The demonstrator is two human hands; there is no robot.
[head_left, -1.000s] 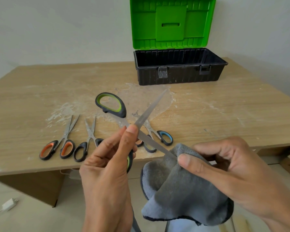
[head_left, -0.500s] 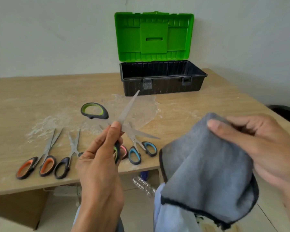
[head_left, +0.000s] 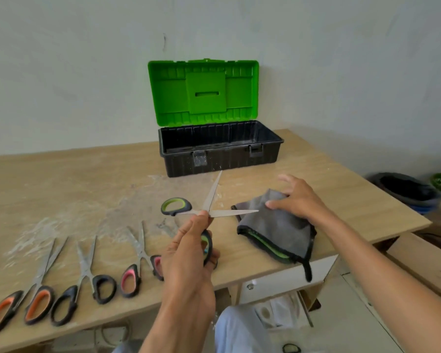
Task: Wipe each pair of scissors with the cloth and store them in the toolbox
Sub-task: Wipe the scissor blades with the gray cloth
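My left-hand fingers (head_left: 201, 220) are pinched on the pivot of the green-handled scissors (head_left: 209, 210), with one loop hooked low in my left hand (head_left: 189, 253); my right hand (head_left: 294, 200) lies with its fingers spread loosely on the grey cloth (head_left: 275, 230), pressing it to the desk (head_left: 329, 179) without gripping. The scissors hang above the desk in front of the open toolbox (head_left: 219, 149), blades splayed wide. They look light and rigid, with bare metal that is likely slick and pointed tips, so I judge the pivot and the rubbery loops the safe places to hold. Better to close the blades before lowering them in. The blades are dull grey steel, the loops black with lime lining. The cloth is soft and limp, edged in black, and bunches readily.
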